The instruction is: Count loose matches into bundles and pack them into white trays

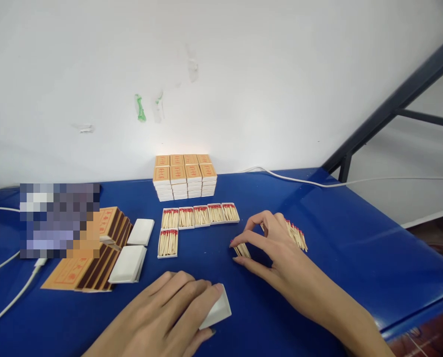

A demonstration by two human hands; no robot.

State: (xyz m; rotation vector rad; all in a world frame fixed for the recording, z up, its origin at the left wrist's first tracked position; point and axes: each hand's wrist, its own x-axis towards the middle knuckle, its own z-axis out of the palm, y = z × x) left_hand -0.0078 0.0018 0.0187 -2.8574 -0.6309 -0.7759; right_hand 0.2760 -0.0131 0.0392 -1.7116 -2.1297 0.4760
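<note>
Near the front of the blue table, my left hand (pixel 180 307) is closed around a white matchbox tray (pixel 219 310), whose right end shows past the fingers. To the right, my right hand (pixel 269 245) pinches a small bundle of matches (pixel 242 249) between thumb and fingers, just above or on the table. Behind that hand lies a pile of red-tipped matches (pixel 297 235), partly covered by it. Several white trays filled with matches (pixel 193 216) stand in a row at the middle, with one more filled tray (pixel 168 243) in front of the row's left end.
Stacked closed matchboxes (pixel 184 177) stand against the wall. At left are white trays (pixel 127 264), fanned orange-brown sleeves (pixel 83 267) and a blurred-out item (pixel 57 218) with a white cable (pixel 24 292). Another cable (pixel 299 178) runs along the back right.
</note>
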